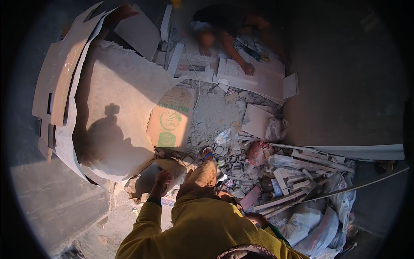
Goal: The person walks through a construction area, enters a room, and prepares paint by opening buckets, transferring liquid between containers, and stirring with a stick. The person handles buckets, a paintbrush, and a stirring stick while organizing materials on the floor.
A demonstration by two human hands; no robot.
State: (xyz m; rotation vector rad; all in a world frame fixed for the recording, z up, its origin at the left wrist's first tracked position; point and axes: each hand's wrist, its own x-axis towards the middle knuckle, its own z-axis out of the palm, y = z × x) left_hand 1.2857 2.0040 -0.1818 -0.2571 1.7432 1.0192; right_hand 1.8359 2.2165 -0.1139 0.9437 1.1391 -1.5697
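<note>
Left hand (163,178) down low, fingers against a crumpled grey-brown sack (145,179), and whether they grip it or merely touch it, I can't tell! Right hand (256,219), mostly hidden by the yellow shirt (207,220), shows just a patch near the rubble (215,97); its opening and any hold can't be read. That sack sits just left of the trouser leg (202,177), below a big curling brown sheet (125,77) and a green-printed carton (172,114). Wooden strips (297,183) and white sacks (302,224) crowd the right; up top, a co-worker's hand (248,69) presses a pale board (237,77) beside a power tool (254,54).
</note>
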